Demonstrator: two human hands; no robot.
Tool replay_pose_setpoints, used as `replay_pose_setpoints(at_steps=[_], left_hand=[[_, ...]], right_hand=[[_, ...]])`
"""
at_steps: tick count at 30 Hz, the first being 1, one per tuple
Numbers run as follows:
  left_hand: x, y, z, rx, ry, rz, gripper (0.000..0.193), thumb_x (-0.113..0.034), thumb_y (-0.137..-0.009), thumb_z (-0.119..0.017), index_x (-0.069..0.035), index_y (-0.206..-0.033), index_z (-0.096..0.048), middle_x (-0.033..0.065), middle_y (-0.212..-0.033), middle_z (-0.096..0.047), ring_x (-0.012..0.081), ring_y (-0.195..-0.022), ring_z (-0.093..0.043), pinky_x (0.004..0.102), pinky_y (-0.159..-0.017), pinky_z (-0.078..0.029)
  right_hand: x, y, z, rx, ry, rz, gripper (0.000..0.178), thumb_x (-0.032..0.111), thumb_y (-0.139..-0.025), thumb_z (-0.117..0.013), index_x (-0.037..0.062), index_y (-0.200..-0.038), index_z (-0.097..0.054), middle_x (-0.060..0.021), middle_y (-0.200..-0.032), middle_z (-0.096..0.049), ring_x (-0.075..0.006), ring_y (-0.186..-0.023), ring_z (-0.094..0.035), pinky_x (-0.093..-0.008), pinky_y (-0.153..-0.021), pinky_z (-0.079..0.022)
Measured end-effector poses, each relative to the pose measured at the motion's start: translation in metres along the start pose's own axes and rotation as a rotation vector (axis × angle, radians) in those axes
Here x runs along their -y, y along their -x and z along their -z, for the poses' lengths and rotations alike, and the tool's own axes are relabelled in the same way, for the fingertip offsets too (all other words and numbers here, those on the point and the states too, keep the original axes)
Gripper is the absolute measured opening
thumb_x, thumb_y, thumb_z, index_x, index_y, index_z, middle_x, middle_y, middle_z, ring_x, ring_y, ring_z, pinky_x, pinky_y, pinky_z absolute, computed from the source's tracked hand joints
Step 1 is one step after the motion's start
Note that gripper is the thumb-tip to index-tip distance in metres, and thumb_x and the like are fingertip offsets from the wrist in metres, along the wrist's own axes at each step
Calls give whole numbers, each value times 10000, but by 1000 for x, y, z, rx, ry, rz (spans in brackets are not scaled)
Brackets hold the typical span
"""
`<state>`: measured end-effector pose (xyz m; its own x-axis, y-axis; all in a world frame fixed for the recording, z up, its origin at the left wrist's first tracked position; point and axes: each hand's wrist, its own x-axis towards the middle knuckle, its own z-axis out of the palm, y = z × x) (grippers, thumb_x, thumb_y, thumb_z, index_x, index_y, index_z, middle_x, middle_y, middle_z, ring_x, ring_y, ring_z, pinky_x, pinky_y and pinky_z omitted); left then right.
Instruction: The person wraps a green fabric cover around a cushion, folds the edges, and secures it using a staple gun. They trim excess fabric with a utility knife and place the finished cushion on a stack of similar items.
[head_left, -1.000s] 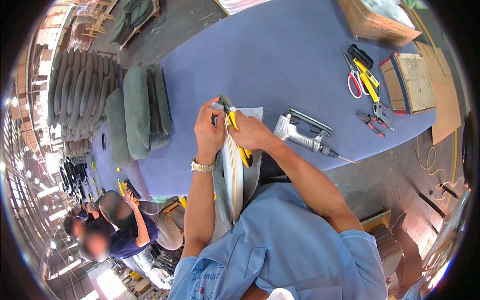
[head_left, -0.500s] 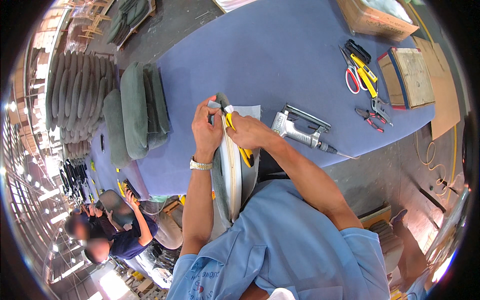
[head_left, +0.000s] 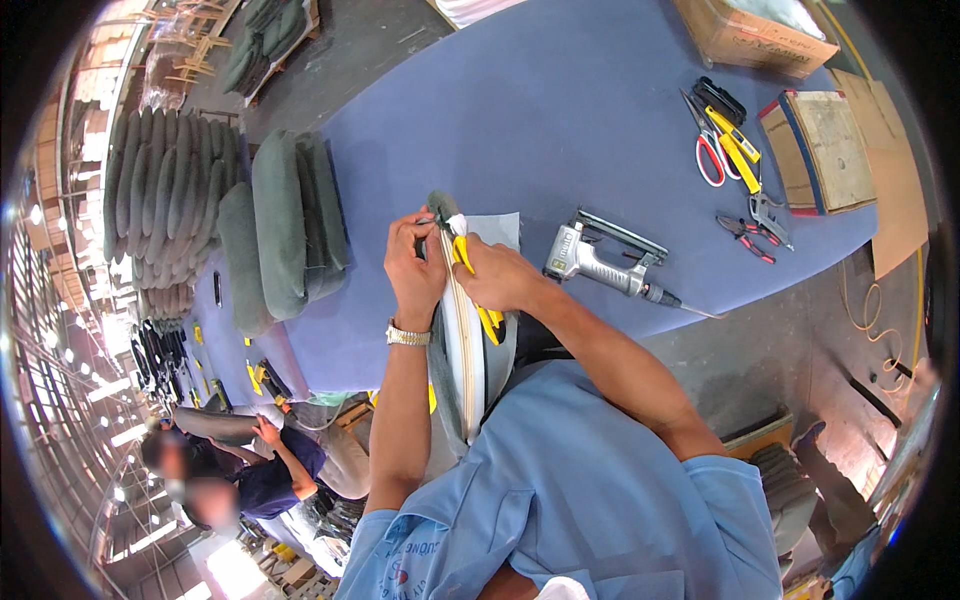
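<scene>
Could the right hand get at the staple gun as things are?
Probably yes: the staple gun lies beside the right hand, nothing stands between them, though that hand grips a yellow tool.

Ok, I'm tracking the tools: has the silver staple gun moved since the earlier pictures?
No: the staple gun lies in the same spot on the blue table, judged against the scissors.

Two bare forearms (head_left: 402, 430) extend over the near edge of the worktop (head_left: 500, 120): left hand (head_left: 413, 268), fingers bent; right hand (head_left: 497, 276), clenched, back upward, alongside.
</scene>
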<state>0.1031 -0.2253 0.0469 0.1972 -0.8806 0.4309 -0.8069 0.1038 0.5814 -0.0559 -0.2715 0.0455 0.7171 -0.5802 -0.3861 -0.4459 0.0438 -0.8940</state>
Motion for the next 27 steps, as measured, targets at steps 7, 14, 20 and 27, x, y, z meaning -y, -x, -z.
replay_pose_setpoints(at_steps=[7, 14, 20, 27], left_hand=[[11, -1, 7, 38, 2, 138, 73, 1, -913, -709, 11, -952, -648, 180, -1082, -704, 292, -989, -710, 380, -863, -549], [11, -4, 9, 64, -31, 105, 85, -10, -903, -715, 4, -960, -653, 187, -1133, -701, 318, -979, -698, 381, -868, -548], [-8, -14, 14, 184, -147, 12, 96, -4, -904, -700, -15, -994, -669, 170, -1249, -690, 339, -928, -717, 419, -815, -576], [-8, -25, 21, 282, -279, -37, 94, -20, -914, -695, -20, -1007, -679, 171, -1297, -676, 359, -933, -722, 413, -773, -588]], right_hand=[[3, -1, 1, -40, -13, 26, 445, 280, -993, -519, -117, -1192, -501, -369, -1010, -691, -535, -972, -682, -586, -925, -517], [-1, -13, 1, -41, -8, 31, 460, 298, -996, -532, -107, -1215, -526, -359, -1022, -697, -521, -984, -687, -580, -920, -520], [0, -15, 3, 0, -53, -14, 443, 295, -1009, -531, -87, -1233, -521, -340, -1042, -700, -503, -1014, -686, -572, -922, -516], [0, -12, -1, -30, -42, -21, 433, 300, -1026, -519, -58, -1269, -503, -316, -1051, -708, -492, -1026, -684, -570, -929, -512]])
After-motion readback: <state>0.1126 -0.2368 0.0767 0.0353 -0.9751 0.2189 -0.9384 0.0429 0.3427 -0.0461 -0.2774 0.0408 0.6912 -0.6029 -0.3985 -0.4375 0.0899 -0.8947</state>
